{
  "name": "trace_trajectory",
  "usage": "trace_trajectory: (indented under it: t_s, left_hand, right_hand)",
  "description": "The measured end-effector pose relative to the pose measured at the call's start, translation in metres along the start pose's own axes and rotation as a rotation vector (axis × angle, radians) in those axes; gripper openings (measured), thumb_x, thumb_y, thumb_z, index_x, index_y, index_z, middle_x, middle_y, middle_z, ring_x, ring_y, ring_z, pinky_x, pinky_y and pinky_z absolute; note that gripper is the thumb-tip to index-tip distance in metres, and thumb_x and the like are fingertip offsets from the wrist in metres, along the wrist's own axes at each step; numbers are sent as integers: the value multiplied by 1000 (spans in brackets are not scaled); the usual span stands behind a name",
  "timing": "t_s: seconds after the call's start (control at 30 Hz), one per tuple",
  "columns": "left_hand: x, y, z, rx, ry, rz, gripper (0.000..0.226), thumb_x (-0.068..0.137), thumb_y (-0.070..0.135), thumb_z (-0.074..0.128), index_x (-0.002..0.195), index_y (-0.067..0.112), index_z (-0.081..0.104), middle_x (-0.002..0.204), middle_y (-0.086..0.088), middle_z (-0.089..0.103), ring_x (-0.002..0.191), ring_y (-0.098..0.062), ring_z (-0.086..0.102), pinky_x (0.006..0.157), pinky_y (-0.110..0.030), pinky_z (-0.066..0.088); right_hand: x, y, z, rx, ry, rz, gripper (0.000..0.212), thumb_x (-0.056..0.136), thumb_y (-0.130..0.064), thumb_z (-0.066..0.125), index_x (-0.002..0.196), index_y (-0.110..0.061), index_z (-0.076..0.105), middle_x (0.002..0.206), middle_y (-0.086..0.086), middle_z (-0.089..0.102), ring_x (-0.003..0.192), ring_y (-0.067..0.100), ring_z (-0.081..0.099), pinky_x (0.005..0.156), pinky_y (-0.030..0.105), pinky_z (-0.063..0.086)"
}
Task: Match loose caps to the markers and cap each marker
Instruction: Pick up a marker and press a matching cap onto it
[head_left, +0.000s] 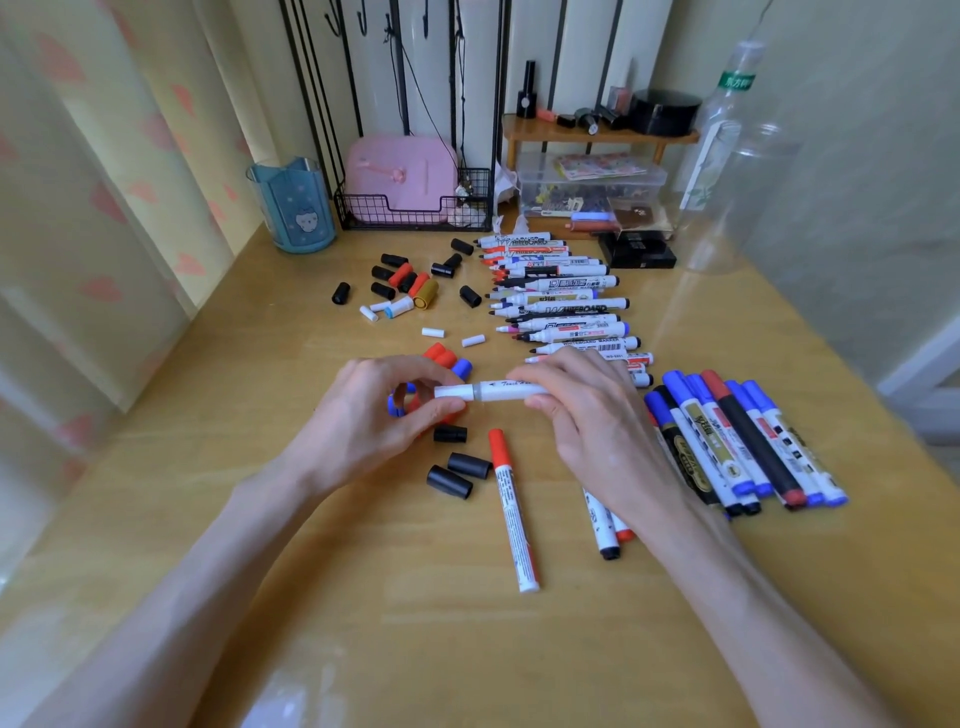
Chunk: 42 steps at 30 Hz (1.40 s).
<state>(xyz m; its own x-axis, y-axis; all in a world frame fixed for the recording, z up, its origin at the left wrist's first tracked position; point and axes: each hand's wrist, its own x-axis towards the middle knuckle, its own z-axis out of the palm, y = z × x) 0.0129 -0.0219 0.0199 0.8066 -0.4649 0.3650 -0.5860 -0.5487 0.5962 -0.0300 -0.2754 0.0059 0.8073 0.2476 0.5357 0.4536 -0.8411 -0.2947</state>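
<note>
Bright, soft, even daylight. The curtain (104, 208) at left glows, lit from behind. No hard shadows, just a faint soft one beside the red-capped marker (511, 509). White glare patch on the bench (363, 597) at btm centre, plus a pale sheen streak below the clear bottle (727, 156). Centre is sharp: print on the white marker (498, 391) is partly legible. Strong wide-angle bend twd the edges; curtain, right wall & bottle are smeared, and forearms look stretched at btm.

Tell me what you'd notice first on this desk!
Mid-desk, the left hand pinches a small white cap at the end of a slim white plastic marker gripped by the right hand. Behind them runs a long row of uncapped whiteboard markers, with loose black plastic caps scattered to its left.
</note>
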Motion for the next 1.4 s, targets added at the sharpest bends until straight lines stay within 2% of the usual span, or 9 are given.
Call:
trace_trajectory:
  t_s: [0.1,0.2,0.27,0.53,0.67,0.9,1.07,1.23,1.4]
  left_hand:
    - [0,-5,-10,14,-124,-22,19,92,50,69,103,36,76,93,20,72,89,-6,64,71,-16,44]
    - [-1,-18,-24,104,-219,-26,21,88,55,69,103,41,74,111,23,67,115,-3,57,93,-22,44]
    - [-3,-22,-30,137,-283,-48,16,86,50,76,100,44,72,114,24,61,120,-3,51,100,-26,42]
    - [-4,-28,-25,192,-310,-76,26,76,60,80,94,44,71,110,23,54,117,-2,45,96,-22,42]
    - [-2,-33,-30,48,-177,-127,21,84,55,75,98,38,73,111,16,63,112,-4,56,89,-19,43]
    - [5,-64,-17,248,133,-207,21,98,22,68,119,25,69,113,6,65,101,-11,58,79,-27,42]
    - [36,-79,-6,349,213,-304,32,97,22,68,129,23,68,118,1,67,107,-21,61,83,-33,48]
    - [82,-91,6,476,244,-410,35,99,30,67,132,20,68,130,-13,62,120,-34,53,99,-45,46]
    - [97,-94,13,594,233,-401,26,98,28,68,120,15,72,128,-14,59,121,-36,49,99,-48,44]
  right_hand:
    - [0,-1,1,-25,-9,13,31,93,0,69,115,-23,70,106,-5,62,101,23,58,85,43,43]
    - [0,2,2,-42,10,45,28,94,-4,69,116,-22,69,107,-5,63,101,22,57,86,41,42]
    - [-1,3,2,-47,16,64,28,95,-5,69,117,-21,68,108,-5,63,100,21,56,86,41,42]
    - [-2,2,6,-53,-15,89,28,95,-6,69,117,-22,67,109,-5,63,101,22,56,88,42,42]
    - [-2,5,6,-44,2,122,27,96,-8,69,118,-23,67,110,-4,63,102,22,56,90,44,44]
    - [-1,2,10,-29,-11,114,25,97,-14,69,121,-23,68,110,-4,63,102,22,57,91,42,45]
    - [0,5,15,-7,-3,123,26,96,-16,70,121,-24,69,109,-4,63,103,24,59,91,45,46]
    - [0,9,14,10,38,144,27,95,-14,73,120,-23,70,110,-7,63,102,21,59,90,44,47]
    - [0,13,14,14,62,140,29,93,-11,74,119,-23,69,109,-6,63,100,23,59,88,46,48]
